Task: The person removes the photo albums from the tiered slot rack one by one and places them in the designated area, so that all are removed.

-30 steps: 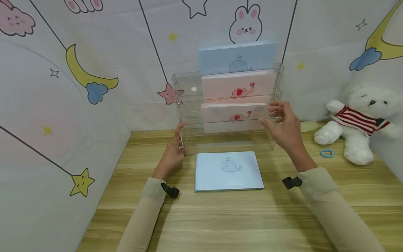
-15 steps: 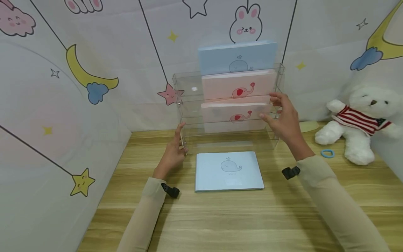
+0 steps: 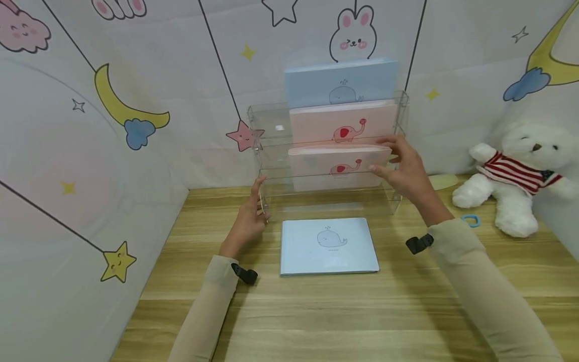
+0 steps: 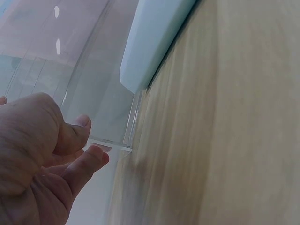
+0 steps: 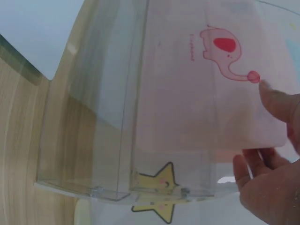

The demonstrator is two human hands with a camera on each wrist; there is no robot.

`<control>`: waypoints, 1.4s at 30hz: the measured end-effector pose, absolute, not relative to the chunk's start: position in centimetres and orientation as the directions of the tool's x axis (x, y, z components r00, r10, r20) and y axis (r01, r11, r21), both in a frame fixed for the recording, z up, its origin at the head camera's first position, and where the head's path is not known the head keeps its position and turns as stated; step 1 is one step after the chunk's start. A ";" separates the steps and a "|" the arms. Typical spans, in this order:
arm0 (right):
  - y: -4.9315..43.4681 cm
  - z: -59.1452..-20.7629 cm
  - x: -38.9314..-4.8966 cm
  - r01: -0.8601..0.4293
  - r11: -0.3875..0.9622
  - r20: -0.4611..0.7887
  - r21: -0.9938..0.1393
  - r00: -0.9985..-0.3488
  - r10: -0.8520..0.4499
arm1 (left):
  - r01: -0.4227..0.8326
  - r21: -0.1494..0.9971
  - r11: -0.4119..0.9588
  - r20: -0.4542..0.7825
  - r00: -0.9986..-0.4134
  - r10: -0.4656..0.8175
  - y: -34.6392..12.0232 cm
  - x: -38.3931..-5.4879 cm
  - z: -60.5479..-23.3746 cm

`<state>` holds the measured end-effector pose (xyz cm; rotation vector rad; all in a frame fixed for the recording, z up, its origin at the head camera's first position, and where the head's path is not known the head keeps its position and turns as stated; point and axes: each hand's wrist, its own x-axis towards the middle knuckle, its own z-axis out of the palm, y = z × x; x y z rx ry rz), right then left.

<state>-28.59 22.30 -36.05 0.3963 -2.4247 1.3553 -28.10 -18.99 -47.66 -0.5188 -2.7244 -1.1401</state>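
A clear acrylic rack (image 3: 276,160) with stepped tiers stands against the back of the table. My left hand (image 3: 248,221) grips its lower left side, thumb and fingers around the clear panel's edge (image 4: 108,142). In the lower tier stands a pink elephant booklet (image 3: 312,163). My right hand (image 3: 409,168) pinches its right edge, with the thumb on the elephant side and the fingers behind, as the right wrist view shows. A second pink elephant booklet (image 3: 316,123) and a blue whale booklet (image 3: 312,85) stand in the tiers above. Another whale booklet (image 3: 327,256) lies flat before the rack.
A white teddy bear (image 3: 517,173) in a striped shirt sits at the right. Near it lie a blue ring (image 3: 471,220) and a pale yellow-green flat piece (image 3: 443,181). A printed cloth (image 3: 194,65) hangs behind the wooden table (image 3: 316,322).
My right hand has risen a little, then shifted left onto the front pink booklet's right edge, its fingers now behind it. My left hand has stayed at the rack's side.
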 end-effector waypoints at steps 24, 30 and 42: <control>21.6 -37.9 -31.4 -0.519 0.110 0.519 -0.847 -0.854 -0.038 | 0.355 0.664 0.658 0.253 -0.935 0.248 -19.1 -27.9 -47.6; 20.6 -38.1 -31.4 -0.475 0.181 0.495 -0.861 -0.865 0.083 | 0.352 0.668 0.656 0.247 -0.936 0.250 -19.0 -27.9 -47.5; 19.8 -37.9 -31.2 -0.453 0.202 0.483 -0.868 -0.864 0.140 | 0.348 0.674 0.652 0.240 -0.937 0.252 -19.0 -27.9 -47.5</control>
